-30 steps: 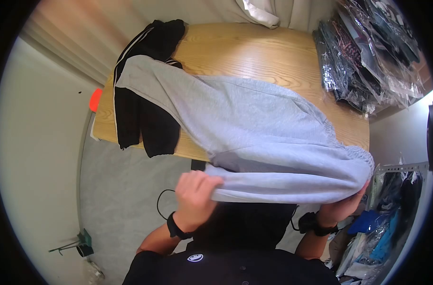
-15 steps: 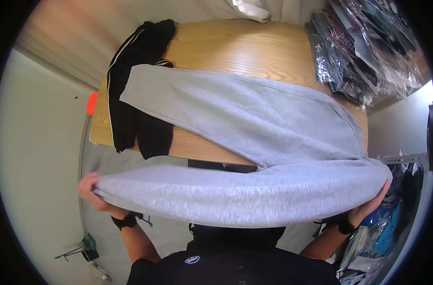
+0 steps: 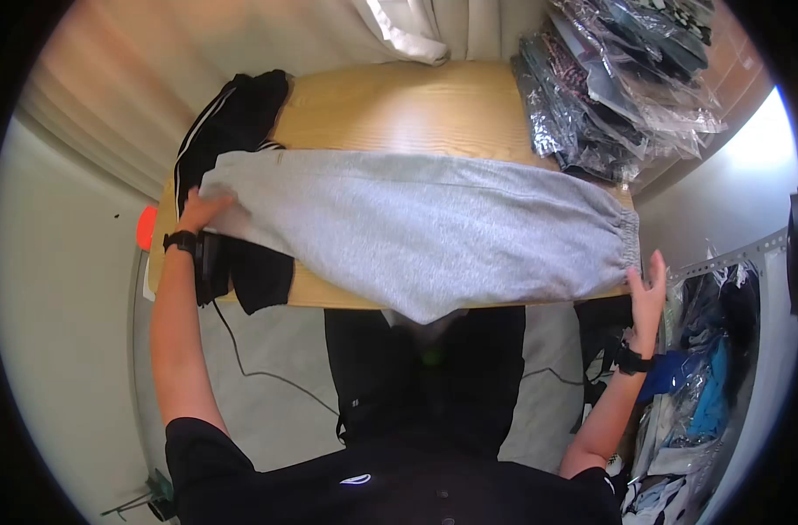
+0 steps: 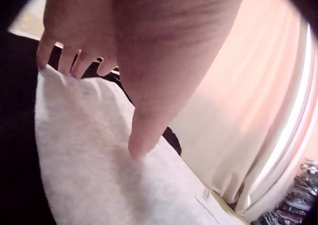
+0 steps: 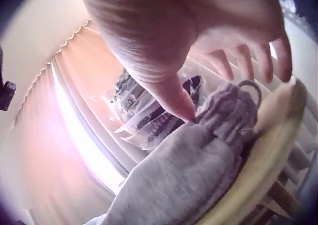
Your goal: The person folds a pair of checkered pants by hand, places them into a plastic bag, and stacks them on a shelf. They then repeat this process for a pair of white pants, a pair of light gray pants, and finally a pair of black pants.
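Note:
Grey sweatpants [image 3: 416, 223] lie folded lengthwise, one leg over the other, with the elastic waistband [image 3: 628, 236] to the right and the leg hems to the left. The crotch point hangs a little over the table's front edge. My left hand [image 3: 208, 210] rests at the hem end; in the left wrist view its thumb touches the grey cloth [image 4: 94, 150] and its straight fingers reach the hem edge. Beside the waistband is my right hand [image 3: 648, 293], fingers spread, thumb tip right at the gathered cloth [image 5: 226, 111] in the right wrist view.
Black trousers [image 3: 263, 284] with white side stripes lie partly under the hem end on the wooden table [image 3: 399, 105]. Clothes in clear plastic bags [image 3: 609, 96] are piled at the back right. A metal rack [image 3: 723, 262] with more bagged clothes stands at the right.
My left hand carried the near leg out to the left, then forward onto the far leg. The sweatpants now lie on the table, and my right hand has loosened from the waistband.

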`<state>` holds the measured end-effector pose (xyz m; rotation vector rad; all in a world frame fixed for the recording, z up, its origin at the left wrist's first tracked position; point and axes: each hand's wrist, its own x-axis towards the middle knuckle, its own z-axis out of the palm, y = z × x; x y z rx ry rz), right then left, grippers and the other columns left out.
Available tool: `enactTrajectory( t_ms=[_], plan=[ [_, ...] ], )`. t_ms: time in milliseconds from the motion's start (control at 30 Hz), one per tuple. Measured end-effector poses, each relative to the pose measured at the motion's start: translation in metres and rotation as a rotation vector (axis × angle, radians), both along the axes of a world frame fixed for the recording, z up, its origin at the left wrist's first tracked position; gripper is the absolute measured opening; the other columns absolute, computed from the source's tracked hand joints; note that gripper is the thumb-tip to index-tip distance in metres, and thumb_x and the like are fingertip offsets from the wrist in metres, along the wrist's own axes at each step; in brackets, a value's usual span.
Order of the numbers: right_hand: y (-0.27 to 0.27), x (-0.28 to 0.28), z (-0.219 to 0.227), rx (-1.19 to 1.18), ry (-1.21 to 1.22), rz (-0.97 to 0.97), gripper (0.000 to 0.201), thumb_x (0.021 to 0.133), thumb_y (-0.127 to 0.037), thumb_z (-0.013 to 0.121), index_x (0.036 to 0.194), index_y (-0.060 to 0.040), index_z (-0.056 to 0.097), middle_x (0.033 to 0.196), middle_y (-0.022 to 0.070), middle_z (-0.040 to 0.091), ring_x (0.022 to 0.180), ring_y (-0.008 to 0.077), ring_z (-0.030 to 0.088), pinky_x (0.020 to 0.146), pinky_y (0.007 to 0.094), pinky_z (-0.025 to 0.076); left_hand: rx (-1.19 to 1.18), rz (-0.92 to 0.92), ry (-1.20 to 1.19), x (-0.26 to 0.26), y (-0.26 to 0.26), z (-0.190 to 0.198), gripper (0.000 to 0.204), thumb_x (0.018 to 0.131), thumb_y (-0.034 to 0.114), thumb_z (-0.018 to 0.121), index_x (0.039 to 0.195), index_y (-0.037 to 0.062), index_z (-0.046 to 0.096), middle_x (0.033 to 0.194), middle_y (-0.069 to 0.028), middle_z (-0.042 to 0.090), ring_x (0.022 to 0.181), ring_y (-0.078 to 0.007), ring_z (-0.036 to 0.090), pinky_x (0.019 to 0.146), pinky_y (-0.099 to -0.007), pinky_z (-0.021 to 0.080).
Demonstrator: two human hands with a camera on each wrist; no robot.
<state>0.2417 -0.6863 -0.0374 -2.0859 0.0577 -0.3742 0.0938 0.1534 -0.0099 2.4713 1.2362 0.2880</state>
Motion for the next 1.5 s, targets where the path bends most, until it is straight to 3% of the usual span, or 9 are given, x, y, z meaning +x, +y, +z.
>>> enactTrajectory(
  t_ms=[200,367,533,733,767,1000,1233,1367,1500],
  plan=[
    [0.003,0.004,0.011,0.295,0.333,0.105,0.071,0.087,-0.024,0.072,0.142,0.0044,0.037,0.143,0.0182,0.045,0.126,0.0242,0.048,0.103,0.0342,0.038,-0.626,0.005,-0.079,-0.02,0.004,0.021,0.079,0.068,0.04,0.085,0.125,-0.0076,0.056,0.115,-0.0159,0.065,0.105,-0.0247,0.064,0.089,-0.0329,0.05],
    [0.01,0.027,-0.003,0.091,0.294,0.205,0.066,0.081,-0.02,0.077,0.134,0.0031,0.046,0.126,0.0124,0.057,0.109,0.0163,0.056,0.087,0.03,0.047,-0.333,-0.09,-0.392,-0.016,0.014,-0.004,0.053,0.083,0.03,0.074,0.12,-0.0043,0.06,0.111,-0.0106,0.067,0.101,-0.0194,0.063,0.089,-0.0305,0.048],
    [-0.021,0.049,0.01,0.168,0.178,0.149,0.043,0.076,-0.008,0.074,0.116,0.0028,0.06,0.102,0.0073,0.065,0.085,0.015,0.06,0.081,0.0279,0.048,-0.126,-0.218,-0.602,-0.028,-0.024,0.037,0.046,0.09,0.023,0.067,0.124,-0.0045,0.055,0.111,-0.0098,0.066,0.103,-0.0182,0.061,0.092,-0.0308,0.046],
    [-0.039,0.056,0.016,-0.196,0.087,0.057,0.043,0.085,-0.02,0.072,0.116,0.0058,0.058,0.104,0.0103,0.066,0.092,0.0171,0.06,0.086,0.0293,0.046,-0.257,-0.368,-0.037,-0.081,-0.055,0.043,0.036,0.092,0.019,0.065,0.121,0.0003,0.059,0.109,-0.0077,0.066,0.093,-0.0146,0.062,0.083,-0.0312,0.049],
    [-0.042,0.062,0.006,-0.177,0.059,0.024,0.042,0.086,-0.022,0.071,0.116,0.0054,0.059,0.105,0.0104,0.066,0.092,0.0171,0.06,0.087,0.0295,0.046,-0.26,-0.342,0.121,-0.084,-0.065,0.039,0.034,0.092,0.019,0.065,0.12,0.0011,0.06,0.108,-0.0074,0.066,0.092,-0.0142,0.062,0.082,-0.0311,0.05],
    [-0.065,0.086,-0.02,-0.059,0.013,-0.059,0.051,0.09,-0.033,0.068,0.118,0.0084,0.059,0.114,0.0152,0.064,0.103,0.0208,0.059,0.093,0.0323,0.043,-0.029,-0.191,-0.714,-0.059,-0.092,0.014,0.036,0.095,0.025,0.063,0.12,-0.0004,0.06,0.111,-0.0076,0.065,0.102,-0.0155,0.058,0.09,-0.0281,0.044],
    [-0.055,0.107,-0.025,0.103,0.021,-0.342,0.068,0.09,-0.036,0.067,0.125,0.0188,0.049,0.124,0.0227,0.059,0.114,0.0251,0.055,0.098,0.0336,0.04,0.021,-0.269,-0.432,-0.027,-0.042,-0.004,0.033,0.091,0.019,0.063,0.113,-0.0053,0.061,0.103,-0.0205,0.068,0.1,-0.0268,0.065,0.086,-0.0332,0.048],
    [-0.056,0.101,-0.018,0.291,0.155,-0.104,0.05,0.094,-0.032,0.064,0.118,0.0119,0.057,0.115,0.0152,0.063,0.103,0.0186,0.057,0.091,0.0303,0.043,0.226,-0.245,-0.236,-0.032,-0.035,-0.025,0.028,0.088,0.015,0.064,0.11,-0.002,0.062,0.105,-0.0227,0.068,0.104,-0.0378,0.064,0.085,-0.0386,0.05],
    [-0.053,0.106,-0.01,0.427,-0.041,-0.161,0.04,0.095,-0.031,0.062,0.11,0.0065,0.061,0.107,0.0101,0.064,0.094,0.0145,0.057,0.086,0.0283,0.045,0.156,-0.211,-0.477,-0.041,-0.024,-0.017,0.027,0.09,0.018,0.063,0.107,-0.0026,0.062,0.098,-0.0184,0.069,0.095,-0.0306,0.066,0.082,-0.0352,0.049]
  ],
)
